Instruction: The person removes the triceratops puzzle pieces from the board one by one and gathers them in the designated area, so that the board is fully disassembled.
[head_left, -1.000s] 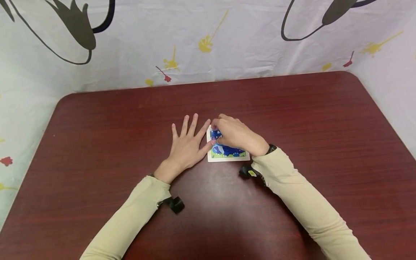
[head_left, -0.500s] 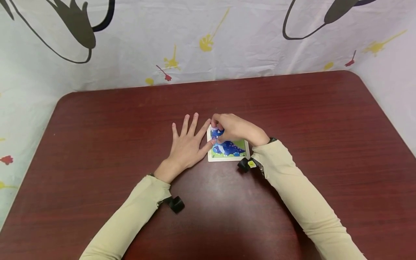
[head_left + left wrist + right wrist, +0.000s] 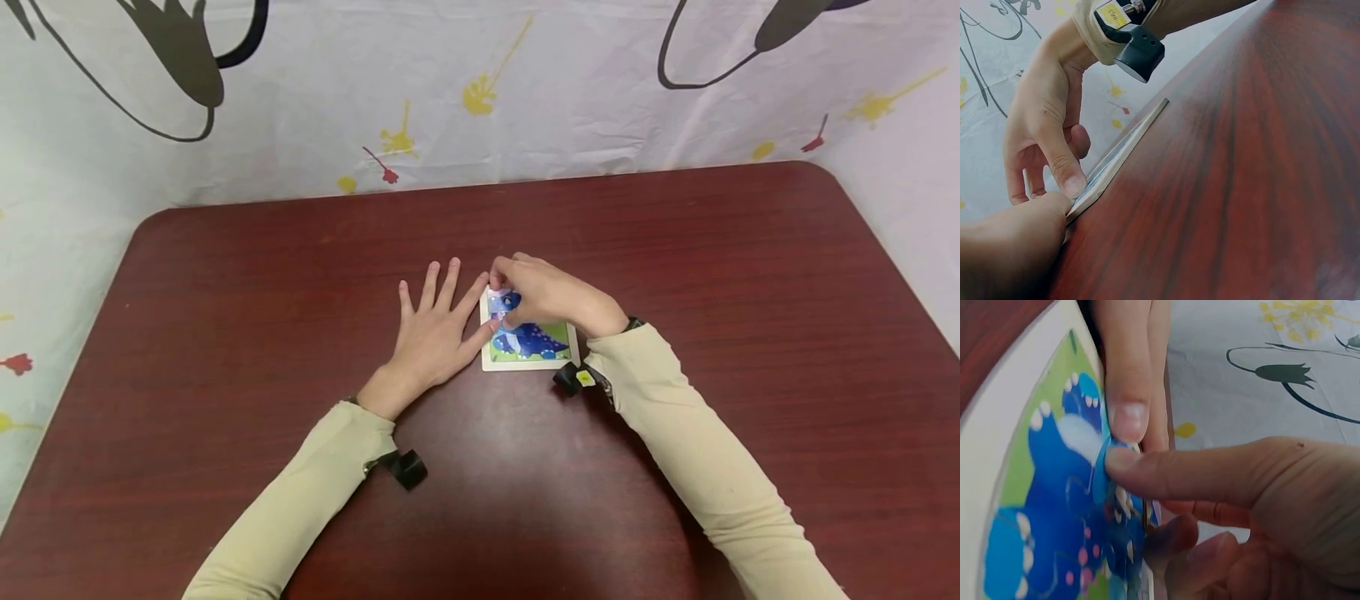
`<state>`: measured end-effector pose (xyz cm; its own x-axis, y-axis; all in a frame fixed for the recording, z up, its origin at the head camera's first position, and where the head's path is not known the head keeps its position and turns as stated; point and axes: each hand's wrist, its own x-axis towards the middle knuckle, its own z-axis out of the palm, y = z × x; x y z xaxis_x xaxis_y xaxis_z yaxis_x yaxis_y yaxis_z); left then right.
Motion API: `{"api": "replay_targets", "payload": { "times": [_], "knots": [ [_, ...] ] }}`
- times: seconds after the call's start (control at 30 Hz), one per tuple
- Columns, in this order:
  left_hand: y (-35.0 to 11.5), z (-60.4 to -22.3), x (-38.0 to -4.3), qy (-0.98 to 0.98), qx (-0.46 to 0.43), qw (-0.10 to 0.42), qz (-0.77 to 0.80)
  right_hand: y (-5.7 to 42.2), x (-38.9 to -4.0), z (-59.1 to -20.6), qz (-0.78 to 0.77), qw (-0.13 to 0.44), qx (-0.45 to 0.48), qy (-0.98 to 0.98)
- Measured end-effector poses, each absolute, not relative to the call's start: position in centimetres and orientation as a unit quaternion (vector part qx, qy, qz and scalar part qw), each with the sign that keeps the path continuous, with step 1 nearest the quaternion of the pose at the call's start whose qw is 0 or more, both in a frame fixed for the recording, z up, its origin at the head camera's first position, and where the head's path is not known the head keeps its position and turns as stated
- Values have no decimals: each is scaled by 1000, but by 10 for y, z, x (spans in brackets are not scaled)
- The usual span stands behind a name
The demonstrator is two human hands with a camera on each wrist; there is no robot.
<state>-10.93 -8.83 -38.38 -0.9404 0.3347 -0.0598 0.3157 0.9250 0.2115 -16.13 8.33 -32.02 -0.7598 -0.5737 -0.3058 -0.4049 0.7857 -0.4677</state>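
Observation:
A small jigsaw puzzle (image 3: pixel 528 342) with a blue dinosaur on green ground and a white frame lies on the table. My left hand (image 3: pixel 431 346) is spread flat beside it, the thumb reaching over the frame's left edge. Over the puzzle's upper left part, my right hand (image 3: pixel 551 296) bends down and pinches a puzzle piece (image 3: pixel 504 302) between thumb and curled fingers. The right wrist view has both thumbs close together on the blue picture (image 3: pixel 1060 462). From the left wrist view, the board (image 3: pixel 1124 150) appears edge-on, with the right fingertips at its far end.
The dark red wooden table (image 3: pixel 262 292) reaches back to a white cloth (image 3: pixel 570 92) printed with flowers and paint splashes. Each wrist wears a strapped black camera, the left one (image 3: pixel 408 469) above the table and the right one (image 3: pixel 567 379) near the puzzle's lower right corner.
My right hand has shifted slightly up and away from the puzzle's lower part, uncovering more of the dinosaur. The left hand has stayed in place.

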Motion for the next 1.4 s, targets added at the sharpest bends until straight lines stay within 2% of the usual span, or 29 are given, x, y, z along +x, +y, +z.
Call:
{"api": "replay_targets", "payload": {
  "times": [0.5,0.83,1.17,1.4],
  "knots": [
    [-88,-383,-109,981,163,46,99,87,-156,-318,-176,130,-340,915],
    [-88,-385,-108,979,166,42,108,117,-161,-305,-185,85,-314,927],
    [-89,-385,-106,978,171,38,114,177,-167,-309,-196,98,-272,937],
    [-88,-386,-107,978,170,36,116,185,-168,-317,-190,127,-254,940]
  ]
}}
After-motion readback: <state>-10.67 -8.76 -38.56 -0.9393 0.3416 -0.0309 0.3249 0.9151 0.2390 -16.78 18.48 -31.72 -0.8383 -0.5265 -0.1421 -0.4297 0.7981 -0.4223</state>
